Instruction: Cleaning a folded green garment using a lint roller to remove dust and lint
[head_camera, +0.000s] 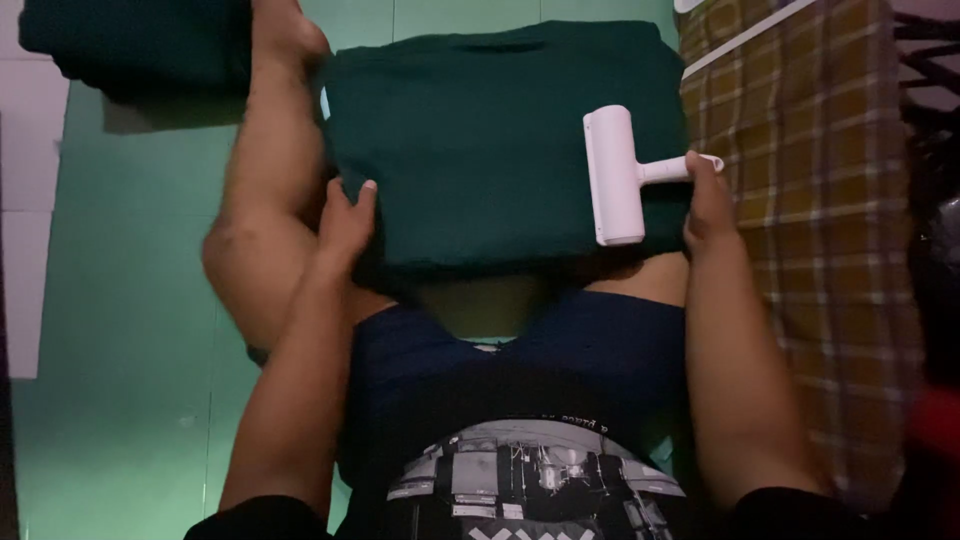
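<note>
A folded dark green garment (480, 140) lies across my legs. My left hand (346, 222) grips its near left edge, thumb on top. My right hand (706, 200) holds the handle of a white lint roller (613, 175), whose roller head rests on the right side of the garment. My bare left leg (262, 190) stretches out along the garment's left side.
A green floor (120, 330) spreads to the left. Another dark green folded cloth (140, 45) sits at the top left. A brown plaid fabric (820, 220) covers the right side. White tiles (25, 200) border the far left edge.
</note>
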